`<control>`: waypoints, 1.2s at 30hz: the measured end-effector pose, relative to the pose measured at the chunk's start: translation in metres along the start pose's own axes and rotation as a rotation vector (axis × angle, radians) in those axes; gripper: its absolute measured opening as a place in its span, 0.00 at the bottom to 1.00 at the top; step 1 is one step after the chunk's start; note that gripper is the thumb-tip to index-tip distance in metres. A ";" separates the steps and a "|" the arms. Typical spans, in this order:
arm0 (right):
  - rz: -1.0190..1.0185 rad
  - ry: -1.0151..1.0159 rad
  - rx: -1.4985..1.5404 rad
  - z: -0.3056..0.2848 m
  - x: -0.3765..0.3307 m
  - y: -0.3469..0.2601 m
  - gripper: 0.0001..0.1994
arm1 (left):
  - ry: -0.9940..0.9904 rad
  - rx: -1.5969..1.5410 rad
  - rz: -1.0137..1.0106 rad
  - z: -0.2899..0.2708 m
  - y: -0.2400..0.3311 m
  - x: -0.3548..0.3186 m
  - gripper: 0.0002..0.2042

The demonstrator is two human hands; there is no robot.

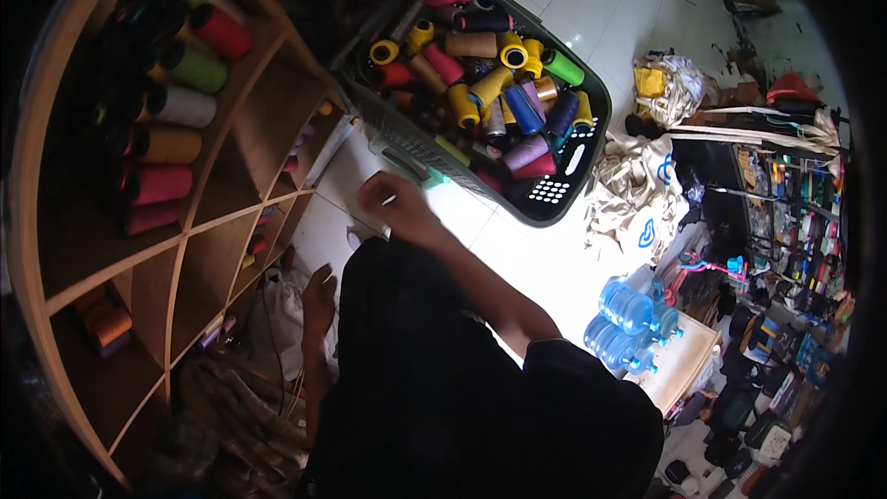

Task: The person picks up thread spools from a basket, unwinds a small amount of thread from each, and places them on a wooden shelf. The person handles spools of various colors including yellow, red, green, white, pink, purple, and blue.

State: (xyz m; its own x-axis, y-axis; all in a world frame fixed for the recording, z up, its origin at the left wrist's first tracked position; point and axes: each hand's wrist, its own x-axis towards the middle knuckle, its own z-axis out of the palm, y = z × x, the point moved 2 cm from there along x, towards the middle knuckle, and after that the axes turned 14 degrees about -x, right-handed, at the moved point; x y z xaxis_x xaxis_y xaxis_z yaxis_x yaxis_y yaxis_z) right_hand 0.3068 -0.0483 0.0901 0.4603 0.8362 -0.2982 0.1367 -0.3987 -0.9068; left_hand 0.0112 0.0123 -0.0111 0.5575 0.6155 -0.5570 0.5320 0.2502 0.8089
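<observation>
My right hand (403, 211) is over the white floor, just in front of the basket. Its fingers are loosely curled with a small gap showing between them, and nothing is seen in it. Lower and to the left hangs my left hand (319, 303), beside the wooden shelf, with loosely bent fingers and no thing visible in them. A dark plastic basket (599, 143) on the floor is heaped with thread spools, among them a blue spool (524, 110), a bright green spool (563, 67) and a lilac spool (526, 152).
At left stands a wooden cubby shelf (115, 279) with spools, including a red spool (220, 31) and an orange spool (111, 324). Printed cream cloth (633, 194) lies right of the basket. Blue water jugs (626, 307) rest on a low table (679, 377). A pale plastic bag (277, 314) is beside my left hand.
</observation>
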 end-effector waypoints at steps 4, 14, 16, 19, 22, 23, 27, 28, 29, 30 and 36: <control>0.125 0.402 -0.125 -0.103 0.007 0.068 0.03 | 0.105 0.045 -0.181 0.014 -0.090 -0.016 0.16; 0.059 -0.055 -0.963 -0.139 0.094 0.206 0.10 | 0.116 0.072 -0.634 0.030 -0.096 -0.096 0.21; -0.062 -0.212 -1.060 -0.127 0.103 0.209 0.11 | 0.104 0.079 -0.692 0.031 -0.119 -0.107 0.22; -0.465 -0.508 -1.338 -0.094 0.133 0.241 0.14 | 0.257 -0.095 -0.849 0.060 -0.111 -0.109 0.22; -0.515 -0.570 -1.350 -0.073 0.149 0.247 0.20 | 0.361 -0.261 -0.932 0.079 -0.113 -0.110 0.21; -0.344 -0.520 -1.225 -0.069 0.151 0.244 0.22 | 0.377 -0.295 -0.919 0.081 -0.116 -0.110 0.21; 0.306 -0.189 -0.566 -0.070 0.152 0.239 0.32 | 0.395 -0.387 -0.755 0.093 -0.138 -0.116 0.20; 0.399 -0.108 -0.434 -0.072 0.150 0.238 0.35 | 0.401 -0.400 -0.731 0.095 -0.140 -0.117 0.20; 0.435 -0.090 -0.393 -0.072 0.148 0.236 0.37 | 0.402 -0.404 -0.724 0.096 -0.142 -0.118 0.20; 0.469 -0.068 -0.356 -0.076 0.147 0.231 0.40 | 0.404 -0.426 -0.701 0.099 -0.135 -0.116 0.20; 0.361 -0.119 -0.383 -0.091 0.124 0.232 0.37 | 0.362 -0.450 -0.618 0.101 -0.127 -0.110 0.19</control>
State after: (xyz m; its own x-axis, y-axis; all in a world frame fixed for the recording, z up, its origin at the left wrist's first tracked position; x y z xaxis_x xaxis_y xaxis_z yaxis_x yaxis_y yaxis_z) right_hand 0.4752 -0.0711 -0.1304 0.4379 0.6482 -0.6230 0.3082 -0.7592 -0.5733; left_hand -0.0534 -0.1629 -0.0715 -0.0297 0.4526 -0.8912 0.3272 0.8469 0.4192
